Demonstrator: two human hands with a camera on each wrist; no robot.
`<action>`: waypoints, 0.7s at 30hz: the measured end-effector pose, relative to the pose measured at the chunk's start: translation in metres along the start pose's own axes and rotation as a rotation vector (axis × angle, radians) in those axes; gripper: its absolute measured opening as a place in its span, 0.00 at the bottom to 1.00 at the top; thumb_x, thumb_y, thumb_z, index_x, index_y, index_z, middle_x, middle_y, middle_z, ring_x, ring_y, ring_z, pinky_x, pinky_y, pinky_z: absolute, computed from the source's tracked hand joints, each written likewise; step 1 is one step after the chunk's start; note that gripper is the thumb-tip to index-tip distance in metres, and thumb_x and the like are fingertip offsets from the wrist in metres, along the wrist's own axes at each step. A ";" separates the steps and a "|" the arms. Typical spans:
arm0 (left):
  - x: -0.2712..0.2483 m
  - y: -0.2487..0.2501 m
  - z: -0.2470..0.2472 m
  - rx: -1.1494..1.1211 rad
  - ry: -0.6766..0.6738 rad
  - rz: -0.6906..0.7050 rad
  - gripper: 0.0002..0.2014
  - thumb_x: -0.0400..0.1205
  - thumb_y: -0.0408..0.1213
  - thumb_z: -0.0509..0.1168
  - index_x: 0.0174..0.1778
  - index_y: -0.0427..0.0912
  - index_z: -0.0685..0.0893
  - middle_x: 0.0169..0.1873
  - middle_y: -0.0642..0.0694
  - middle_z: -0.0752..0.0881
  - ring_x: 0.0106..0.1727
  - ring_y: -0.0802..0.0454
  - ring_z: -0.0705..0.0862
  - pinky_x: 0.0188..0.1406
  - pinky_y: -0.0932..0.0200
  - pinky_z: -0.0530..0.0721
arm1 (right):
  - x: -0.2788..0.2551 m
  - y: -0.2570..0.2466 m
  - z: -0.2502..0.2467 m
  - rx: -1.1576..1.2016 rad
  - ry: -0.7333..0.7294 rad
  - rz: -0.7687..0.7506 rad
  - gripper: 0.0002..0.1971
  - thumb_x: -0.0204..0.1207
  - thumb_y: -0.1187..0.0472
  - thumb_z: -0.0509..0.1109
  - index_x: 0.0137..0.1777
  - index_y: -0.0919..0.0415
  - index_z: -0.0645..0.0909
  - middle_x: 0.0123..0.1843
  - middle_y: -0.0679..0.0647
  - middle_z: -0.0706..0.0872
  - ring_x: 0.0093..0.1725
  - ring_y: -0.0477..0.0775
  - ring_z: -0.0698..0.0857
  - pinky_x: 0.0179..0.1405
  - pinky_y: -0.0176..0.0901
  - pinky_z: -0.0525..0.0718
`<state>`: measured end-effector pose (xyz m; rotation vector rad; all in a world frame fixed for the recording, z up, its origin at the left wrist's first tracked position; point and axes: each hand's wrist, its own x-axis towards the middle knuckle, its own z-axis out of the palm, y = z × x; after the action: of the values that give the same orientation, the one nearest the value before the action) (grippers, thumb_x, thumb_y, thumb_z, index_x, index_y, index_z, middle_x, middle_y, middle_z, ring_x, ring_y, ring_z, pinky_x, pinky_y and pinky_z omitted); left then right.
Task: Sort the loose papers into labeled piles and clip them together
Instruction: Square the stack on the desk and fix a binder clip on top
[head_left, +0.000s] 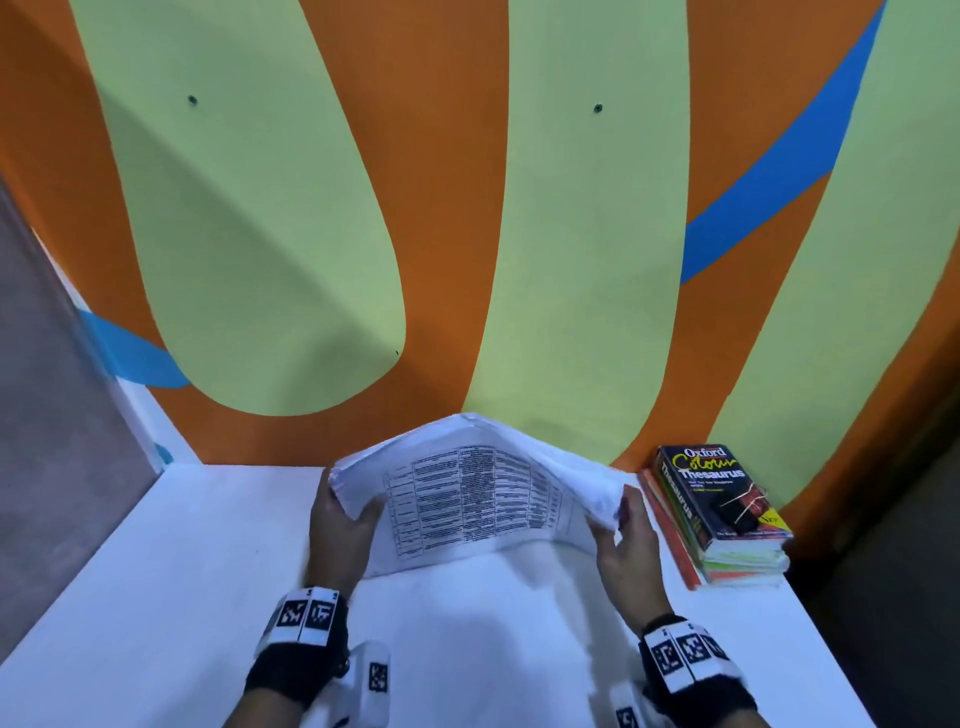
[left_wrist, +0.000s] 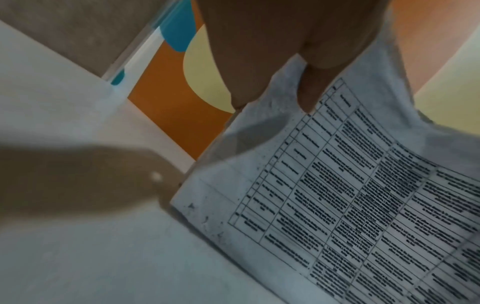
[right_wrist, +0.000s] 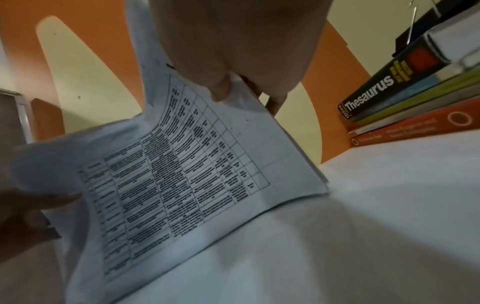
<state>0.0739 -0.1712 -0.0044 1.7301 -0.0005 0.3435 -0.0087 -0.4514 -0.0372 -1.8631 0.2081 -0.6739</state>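
Observation:
A stack of white papers (head_left: 472, 493) with a printed table on its near face stands tilted on the white table (head_left: 156, 571), bowed in the middle, its lower edge on the tabletop. My left hand (head_left: 340, 519) grips its left edge, thumb on the printed side. My right hand (head_left: 623, 535) grips its right edge. The left wrist view shows the fingers (left_wrist: 309, 90) pinching the papers (left_wrist: 350, 205). The right wrist view shows the thumb and fingers (right_wrist: 223, 90) clasping the papers (right_wrist: 182, 185) near the top. A black binder clip (head_left: 737, 506) lies on the books.
A pile of books (head_left: 722, 519) with a black Thesaurus on top stands at the table's back right, close to my right hand; the books (right_wrist: 405, 102) also show in the right wrist view. An orange and green wall (head_left: 467, 208) rises right behind the table.

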 end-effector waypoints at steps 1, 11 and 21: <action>0.000 0.000 0.001 0.002 0.020 0.006 0.21 0.75 0.24 0.71 0.64 0.36 0.76 0.59 0.36 0.84 0.63 0.36 0.82 0.66 0.42 0.78 | 0.000 0.005 0.000 0.002 0.020 0.000 0.18 0.76 0.73 0.68 0.58 0.51 0.74 0.47 0.39 0.86 0.42 0.39 0.83 0.44 0.31 0.77; 0.003 -0.023 -0.002 -0.085 0.016 -0.055 0.19 0.78 0.28 0.69 0.64 0.46 0.79 0.59 0.42 0.87 0.61 0.42 0.85 0.67 0.35 0.79 | -0.004 0.013 0.001 -0.009 0.019 0.180 0.17 0.83 0.63 0.60 0.70 0.64 0.68 0.60 0.59 0.81 0.62 0.56 0.80 0.59 0.44 0.74; 0.027 0.011 -0.012 0.225 -0.011 0.006 0.38 0.72 0.25 0.73 0.76 0.41 0.63 0.68 0.35 0.76 0.70 0.34 0.75 0.67 0.36 0.76 | 0.041 -0.048 -0.017 -0.254 -0.071 -0.003 0.10 0.82 0.68 0.62 0.62 0.66 0.73 0.30 0.50 0.70 0.29 0.40 0.70 0.34 0.45 0.68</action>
<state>0.0952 -0.1565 0.0144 1.9553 0.0256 0.3492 0.0077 -0.4647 0.0251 -2.1266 0.2537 -0.6038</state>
